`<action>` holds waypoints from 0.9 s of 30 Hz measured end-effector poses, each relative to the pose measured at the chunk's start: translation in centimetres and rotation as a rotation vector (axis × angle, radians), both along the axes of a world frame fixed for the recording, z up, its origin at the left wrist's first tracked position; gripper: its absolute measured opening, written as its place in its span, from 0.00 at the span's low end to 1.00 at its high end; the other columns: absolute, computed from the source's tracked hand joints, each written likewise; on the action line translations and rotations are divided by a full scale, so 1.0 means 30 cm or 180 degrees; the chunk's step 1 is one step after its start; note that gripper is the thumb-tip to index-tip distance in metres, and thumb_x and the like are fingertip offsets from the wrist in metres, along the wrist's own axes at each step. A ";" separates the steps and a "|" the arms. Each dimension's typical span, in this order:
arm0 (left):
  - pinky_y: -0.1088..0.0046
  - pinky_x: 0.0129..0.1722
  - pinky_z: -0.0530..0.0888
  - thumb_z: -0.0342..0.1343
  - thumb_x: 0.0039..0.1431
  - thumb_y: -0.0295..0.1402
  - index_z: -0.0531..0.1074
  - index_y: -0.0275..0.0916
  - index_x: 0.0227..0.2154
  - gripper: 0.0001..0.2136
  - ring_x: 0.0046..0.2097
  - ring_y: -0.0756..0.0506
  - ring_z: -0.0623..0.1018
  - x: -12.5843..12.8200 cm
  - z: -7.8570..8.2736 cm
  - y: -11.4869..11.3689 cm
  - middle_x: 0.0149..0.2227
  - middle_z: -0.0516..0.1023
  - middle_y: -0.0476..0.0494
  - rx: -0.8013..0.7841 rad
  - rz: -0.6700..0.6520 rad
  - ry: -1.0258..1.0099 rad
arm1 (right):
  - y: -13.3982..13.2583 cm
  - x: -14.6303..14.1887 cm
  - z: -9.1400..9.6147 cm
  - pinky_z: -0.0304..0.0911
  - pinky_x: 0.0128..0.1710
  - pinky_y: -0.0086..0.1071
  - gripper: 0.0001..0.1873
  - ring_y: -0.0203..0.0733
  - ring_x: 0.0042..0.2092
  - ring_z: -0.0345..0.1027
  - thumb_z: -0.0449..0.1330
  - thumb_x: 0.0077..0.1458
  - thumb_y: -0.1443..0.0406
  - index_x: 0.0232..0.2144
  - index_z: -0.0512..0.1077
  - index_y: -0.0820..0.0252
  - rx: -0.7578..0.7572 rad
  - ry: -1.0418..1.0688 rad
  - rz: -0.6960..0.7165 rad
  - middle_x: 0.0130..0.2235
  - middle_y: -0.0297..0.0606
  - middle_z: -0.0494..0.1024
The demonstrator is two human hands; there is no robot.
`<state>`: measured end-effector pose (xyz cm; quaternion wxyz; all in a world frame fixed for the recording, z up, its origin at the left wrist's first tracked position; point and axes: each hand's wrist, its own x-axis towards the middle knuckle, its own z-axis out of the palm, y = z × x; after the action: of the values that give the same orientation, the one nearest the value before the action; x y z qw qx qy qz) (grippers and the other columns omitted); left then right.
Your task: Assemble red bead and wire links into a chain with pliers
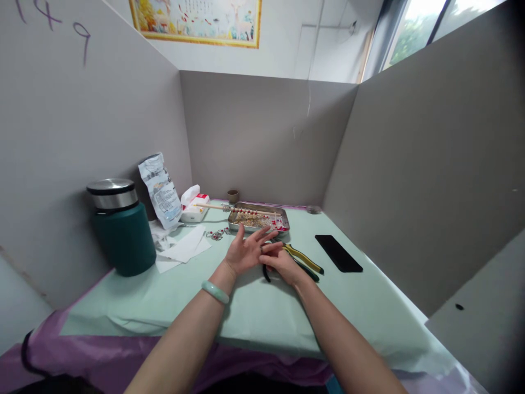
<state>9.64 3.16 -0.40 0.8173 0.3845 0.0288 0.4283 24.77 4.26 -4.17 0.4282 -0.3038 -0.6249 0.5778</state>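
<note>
My left hand [246, 250] is palm up over the light green table cover, fingers spread and stretched toward the metal tray [283, 226]; a pale green bangle [215, 291] rings its wrist. My right hand [283, 261] lies beside it with fingers curled, its fingertips pinched against the left hand's fingers on something too small to make out. Pliers with yellow and green handles [305, 259] lie just right of and under the right hand. The tray holds small gold and red beads, and a thin wooden stick [233, 208] threaded with beads rests across it.
A dark green flask with a steel lid [121, 227] stands at the left, with a printed pouch [161, 190], white tissues [182, 249] and a small white box [195, 205] nearby. A black phone [338, 253] lies at the right. Grey partition walls enclose the desk on three sides.
</note>
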 end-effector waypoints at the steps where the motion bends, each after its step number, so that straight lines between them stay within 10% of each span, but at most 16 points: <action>1: 0.54 0.54 0.61 0.33 0.57 0.60 0.66 0.40 0.55 0.35 0.60 0.33 0.64 0.001 0.002 -0.001 0.60 0.63 0.36 0.0015 0.0001 0.0012 | 0.001 -0.001 0.000 0.49 0.21 0.27 0.10 0.31 0.23 0.54 0.67 0.44 0.60 0.27 0.72 0.60 -0.0019 0.0037 -0.0020 0.22 0.29 0.66; 6: 0.54 0.52 0.63 0.35 0.57 0.60 0.69 0.38 0.51 0.35 0.55 0.34 0.69 0.010 -0.004 0.012 0.56 0.68 0.33 0.0156 0.0442 0.0424 | 0.026 0.027 0.015 0.53 0.23 0.27 0.13 0.33 0.26 0.60 0.66 0.45 0.57 0.31 0.72 0.59 -0.0098 0.0384 -0.0468 0.27 0.33 0.72; 12: 0.54 0.60 0.49 0.54 0.55 0.44 0.78 0.41 0.35 0.14 0.59 0.34 0.61 0.040 -0.044 0.048 0.47 0.76 0.39 0.1077 0.2251 0.1714 | 0.069 0.074 0.024 0.52 0.20 0.26 0.21 0.37 0.29 0.64 0.64 0.45 0.50 0.35 0.71 0.58 -0.0281 0.0731 -0.1370 0.35 0.40 0.75; 18: 0.55 0.60 0.30 0.57 0.53 0.35 0.79 0.48 0.35 0.08 0.59 0.35 0.58 0.073 -0.035 0.003 0.42 0.78 0.43 0.2630 0.2390 0.2372 | 0.070 0.070 0.021 0.53 0.22 0.28 0.20 0.38 0.30 0.64 0.63 0.44 0.50 0.34 0.73 0.58 0.0046 0.0641 -0.1496 0.34 0.38 0.76; 27: 0.49 0.52 0.51 0.54 0.55 0.39 0.75 0.44 0.18 0.13 0.34 0.38 0.70 0.096 -0.046 -0.016 0.17 0.67 0.43 0.3634 0.2322 0.3155 | 0.029 0.074 0.050 0.61 0.39 0.34 0.11 0.43 0.39 0.67 0.63 0.47 0.59 0.34 0.76 0.57 0.0581 0.0289 -0.1177 0.38 0.37 0.77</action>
<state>12.53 2.69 -1.79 0.2001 0.8493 0.2860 0.3960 27.00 5.12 -2.67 0.5804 -0.3468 -0.5883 0.4436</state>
